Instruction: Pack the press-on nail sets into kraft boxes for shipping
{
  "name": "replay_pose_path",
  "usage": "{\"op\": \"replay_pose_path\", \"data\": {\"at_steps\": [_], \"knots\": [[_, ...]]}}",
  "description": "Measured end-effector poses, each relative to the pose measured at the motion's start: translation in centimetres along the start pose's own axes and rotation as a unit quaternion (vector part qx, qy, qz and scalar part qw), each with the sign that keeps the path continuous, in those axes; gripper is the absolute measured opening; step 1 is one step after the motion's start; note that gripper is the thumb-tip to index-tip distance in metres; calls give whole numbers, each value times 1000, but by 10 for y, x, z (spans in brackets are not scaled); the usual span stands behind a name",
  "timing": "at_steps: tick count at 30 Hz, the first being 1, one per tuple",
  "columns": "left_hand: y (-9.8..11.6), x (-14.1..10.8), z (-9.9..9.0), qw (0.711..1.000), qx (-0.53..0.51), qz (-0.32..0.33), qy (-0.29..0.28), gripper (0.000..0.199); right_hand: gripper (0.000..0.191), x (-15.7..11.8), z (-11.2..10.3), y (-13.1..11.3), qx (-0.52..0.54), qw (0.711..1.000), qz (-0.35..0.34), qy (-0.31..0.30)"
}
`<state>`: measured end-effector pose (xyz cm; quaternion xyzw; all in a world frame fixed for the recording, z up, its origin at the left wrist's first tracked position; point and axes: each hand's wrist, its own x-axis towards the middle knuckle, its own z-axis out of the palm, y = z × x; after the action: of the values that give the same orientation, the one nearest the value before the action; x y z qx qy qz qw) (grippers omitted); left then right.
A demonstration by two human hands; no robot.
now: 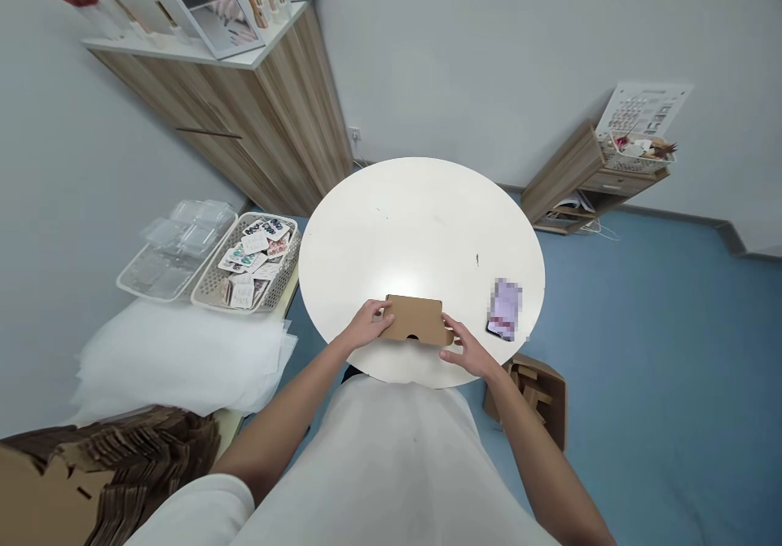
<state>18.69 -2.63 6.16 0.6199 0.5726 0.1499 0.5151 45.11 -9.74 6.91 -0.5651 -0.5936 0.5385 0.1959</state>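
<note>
A small brown cardboard box [418, 319] lies near the front edge of the round white table [421, 220]. Its lid is down, and a dark half-round notch shows in the middle of its near edge. My left hand [366, 323] holds the box's left end, thumb on top and fingers round the far corner. At the opposite end, my right hand [465, 349] has its fingers against the right side by a small flap, with the thumb lower, near the front corner. What the box contains is hidden.
Right of the box lies a blurred purple phone [504, 310]. On the left are a basket of printed cards [257, 261], clear plastic boxes [189, 232], white sheets [177, 358] and stacked flat cardboard [147, 464]. An open carton [553, 403] stands on the floor at right.
</note>
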Motion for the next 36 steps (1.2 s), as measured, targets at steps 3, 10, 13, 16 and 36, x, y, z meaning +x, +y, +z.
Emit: {"op": "replay_pose_path", "data": {"at_steps": [3, 10, 13, 16, 36], "knots": [[-1, -3, 8, 996, 85, 30, 26, 42, 67, -3, 6, -1, -18, 1000, 21, 10], [-2, -9, 25, 959, 283, 5, 28, 34, 62, 3, 27, 12, -123, 986, 110, 28], [-3, -11, 28, 954, 300, 8, 26, 36, 64, 3, 33, 15, -141, 983, 116, 30], [-4, -13, 27, 959, 282, 5, 28, 43, 65, 0, 34, 13, -154, 982, 106, 34], [-23, -31, 27, 995, 35, 79, 53, 75, 74, -6, 23, 15, -10, 993, 8, 117]]}}
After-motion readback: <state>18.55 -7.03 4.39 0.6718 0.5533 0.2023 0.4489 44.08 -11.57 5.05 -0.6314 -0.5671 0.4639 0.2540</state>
